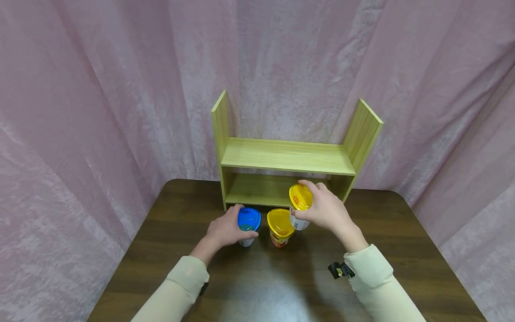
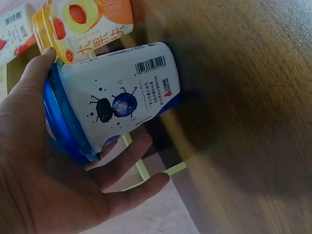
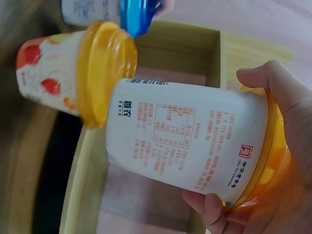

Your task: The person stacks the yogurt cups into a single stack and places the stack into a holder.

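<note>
My left hand (image 1: 226, 229) grips a yogurt cup with a blue lid (image 1: 248, 219), thumb and fingers around the lid. Its white side (image 2: 117, 97) carries a barcode and blueberry drawings in the left wrist view. With my right hand (image 1: 327, 209) I hold up a yogurt cup with a yellow lid (image 1: 301, 199), fingers around the lid; fine print covers its white wall (image 3: 183, 139). Between the two stands another yellow-lidded yogurt cup (image 1: 280, 223), upright on the table, with fruit pictures (image 3: 48, 78) on its side. The raised cup overlaps that one's edge in the head view.
Right behind the cups stands a light wooden two-level shelf (image 1: 287, 156) with tall side panels. The dark brown wooden table (image 1: 249, 286) has rounded far corners. Pink velvet curtains (image 1: 120, 89) hang behind and on both sides.
</note>
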The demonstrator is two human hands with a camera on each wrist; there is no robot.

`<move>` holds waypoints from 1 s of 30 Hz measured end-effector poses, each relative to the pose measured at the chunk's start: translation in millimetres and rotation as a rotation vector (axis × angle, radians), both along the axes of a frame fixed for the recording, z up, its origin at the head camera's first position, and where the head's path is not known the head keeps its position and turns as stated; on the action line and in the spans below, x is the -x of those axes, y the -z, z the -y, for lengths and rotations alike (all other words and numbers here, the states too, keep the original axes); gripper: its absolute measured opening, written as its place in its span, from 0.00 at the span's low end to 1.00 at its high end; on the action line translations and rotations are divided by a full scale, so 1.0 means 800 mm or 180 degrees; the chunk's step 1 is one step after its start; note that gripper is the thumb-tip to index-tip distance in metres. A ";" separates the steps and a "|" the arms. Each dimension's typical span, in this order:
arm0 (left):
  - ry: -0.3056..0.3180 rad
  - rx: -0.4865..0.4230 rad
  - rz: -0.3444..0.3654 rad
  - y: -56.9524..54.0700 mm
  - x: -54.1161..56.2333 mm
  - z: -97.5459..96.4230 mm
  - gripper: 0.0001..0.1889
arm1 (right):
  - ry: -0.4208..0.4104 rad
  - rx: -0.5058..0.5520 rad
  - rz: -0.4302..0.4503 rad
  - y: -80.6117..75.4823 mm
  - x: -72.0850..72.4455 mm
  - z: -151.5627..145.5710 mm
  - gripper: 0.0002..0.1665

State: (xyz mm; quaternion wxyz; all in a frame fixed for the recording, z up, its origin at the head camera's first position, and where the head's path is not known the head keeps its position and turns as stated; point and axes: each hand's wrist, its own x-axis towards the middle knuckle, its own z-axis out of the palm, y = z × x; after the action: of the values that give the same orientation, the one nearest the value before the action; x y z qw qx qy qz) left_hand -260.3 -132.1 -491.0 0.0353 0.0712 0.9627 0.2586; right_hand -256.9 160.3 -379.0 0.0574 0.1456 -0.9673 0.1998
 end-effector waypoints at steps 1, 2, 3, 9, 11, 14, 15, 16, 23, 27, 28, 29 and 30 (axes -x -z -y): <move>-0.0005 -0.0003 0.0007 0.000 0.000 0.000 0.53 | -0.0019 0.0004 0.0004 -0.001 0.000 0.004 0.53; -0.0012 -0.0001 0.0013 0.000 0.000 0.001 0.53 | -0.0034 0.0012 0.0008 -0.003 0.001 0.009 0.53; -0.0014 0.0000 0.0015 0.001 0.000 0.001 0.53 | -0.0044 0.0022 0.0011 -0.003 0.001 0.013 0.53; -0.0024 -0.0005 0.0024 0.000 -0.001 0.002 0.53 | -0.0128 0.0058 0.0055 -0.005 0.003 0.037 0.54; -0.0020 -0.0008 0.0019 0.001 -0.001 0.002 0.53 | -0.0152 0.0047 0.0087 -0.004 0.003 0.044 0.54; -0.0010 -0.0018 0.0005 0.002 0.000 0.000 0.52 | -0.0196 0.0037 0.0096 -0.001 0.004 0.055 0.54; -0.0009 -0.0016 -0.0005 0.003 0.000 0.000 0.52 | -0.0212 0.0038 0.0087 -0.001 0.003 0.058 0.54; -0.0003 -0.0022 -0.0017 0.004 0.001 -0.001 0.52 | -0.0225 0.0034 0.0075 0.000 0.003 0.061 0.54; 0.0003 -0.0025 -0.0050 0.006 0.004 -0.005 0.51 | -0.0296 -0.0010 0.0002 -0.002 0.004 0.078 0.53; 0.0010 -0.0022 -0.0025 0.007 0.005 -0.005 0.51 | -0.0338 0.0021 -0.0013 -0.005 0.008 0.085 0.53; 0.0006 -0.0011 -0.0015 0.006 0.005 -0.006 0.51 | -0.0352 0.0031 -0.0011 -0.005 0.009 0.087 0.53; 0.0004 -0.0007 -0.0007 0.007 0.006 -0.006 0.51 | -0.0365 0.0037 -0.0004 -0.005 0.011 0.089 0.53; 0.0001 -0.0003 0.0001 0.007 0.006 -0.006 0.51 | -0.0374 0.0048 0.0007 -0.005 0.012 0.092 0.52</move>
State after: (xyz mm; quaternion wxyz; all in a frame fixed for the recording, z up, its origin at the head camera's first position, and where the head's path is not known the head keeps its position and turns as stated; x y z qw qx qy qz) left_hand -264.7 -127.3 -496.3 0.0355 0.0713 0.9626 0.2591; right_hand -266.4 87.1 -375.0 0.0456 0.2015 -0.9556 0.2103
